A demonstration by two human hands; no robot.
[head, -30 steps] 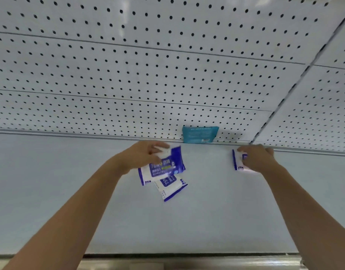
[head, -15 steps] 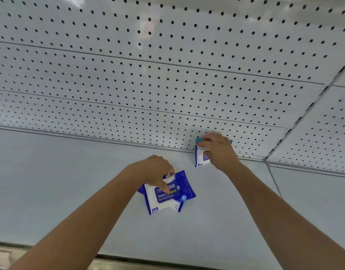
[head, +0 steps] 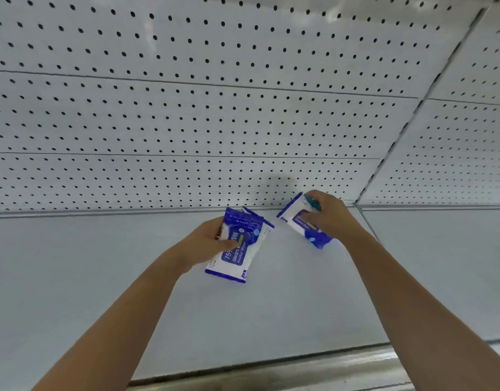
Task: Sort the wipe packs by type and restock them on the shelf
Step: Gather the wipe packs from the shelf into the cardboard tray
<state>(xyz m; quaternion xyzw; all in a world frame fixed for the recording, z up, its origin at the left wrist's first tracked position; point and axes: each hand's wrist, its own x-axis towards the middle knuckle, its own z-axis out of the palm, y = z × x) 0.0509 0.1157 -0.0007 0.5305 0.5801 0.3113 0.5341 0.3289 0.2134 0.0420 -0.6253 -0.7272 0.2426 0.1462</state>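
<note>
A white pegboard (head: 215,114) is seen filling the upper half of the view, split by a dark upright seam (head: 395,153) towards the right. Below it, a pale shelf (head: 73,277) is spread out, bounded at the near edge by a metal rail (head: 313,368). Two bare forearms are stretched out over the shelf towards its back edge. The left hand (head: 206,244) is closed round a blue and white pack (head: 237,249), gripped along its left side with the thumb laid across the front; the pack is held lengthwise, its short end pointing back at the pegboard, and "75%" and "Alcohol Wipes" can be read on it. A second edge is visible behind its top right corner, but whether that belongs to another pack cannot be told. The right hand (head: 327,215) is curled over a second blue and white pack (head: 299,221), tilted with its upper end close to the back edge of the shelf, just left of the seam. A sliver of a teal pack (head: 312,201) is pinched under the same fingers, at the top. The two blue packs are kept near each other but apart. Whether either rests on the shelf or is held above it cannot be told.
</note>
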